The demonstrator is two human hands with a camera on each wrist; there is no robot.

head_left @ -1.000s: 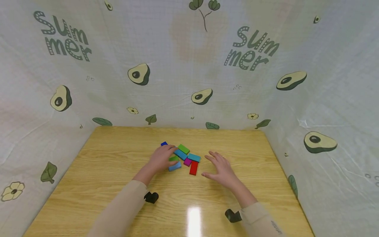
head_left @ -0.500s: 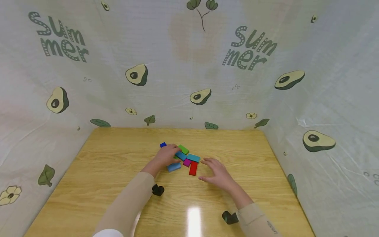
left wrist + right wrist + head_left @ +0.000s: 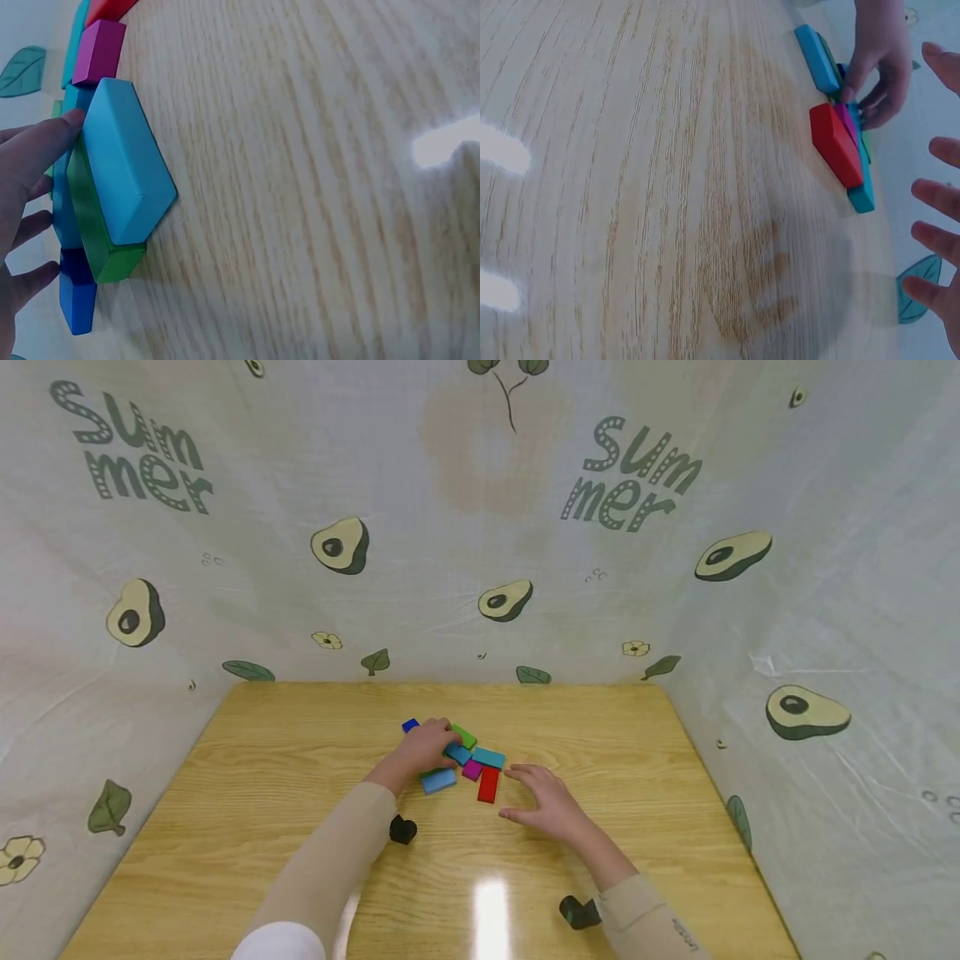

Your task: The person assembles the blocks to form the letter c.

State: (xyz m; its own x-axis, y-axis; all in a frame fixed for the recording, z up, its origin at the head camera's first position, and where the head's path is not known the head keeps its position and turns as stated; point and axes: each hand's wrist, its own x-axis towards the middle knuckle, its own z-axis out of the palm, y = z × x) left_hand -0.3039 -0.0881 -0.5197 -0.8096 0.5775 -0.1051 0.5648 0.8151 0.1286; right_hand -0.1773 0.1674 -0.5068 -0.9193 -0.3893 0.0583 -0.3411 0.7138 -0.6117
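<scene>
My left hand (image 3: 426, 747) is over the left part of a cluster of coloured wooden blocks. Its thumb and curled fingers pinch a medium-blue block (image 3: 459, 753), partly hidden under the hand. Close to the thumb, a light-blue block (image 3: 127, 165) lies against a green block (image 3: 97, 217). A dark-blue block (image 3: 77, 296) is just past the fingertips. My right hand (image 3: 551, 803), fingers spread and holding nothing, hovers right of a red block (image 3: 488, 785). Beside the red one are a magenta block (image 3: 472, 770) and a teal block (image 3: 489, 758). Another green block (image 3: 464, 737) is behind.
The blocks lie on a wood-grain table (image 3: 300, 727). A white cloth (image 3: 420, 635) printed with avocados and leaves walls in the back and sides. Black pieces, one (image 3: 402, 829) by the left wrist and another (image 3: 579, 912) by the right, sit near the sleeves.
My left hand has moved slightly right and away over the blocks, its fingers closing on the medium-blue block. My right hand has come a little left, nearer the red block.
</scene>
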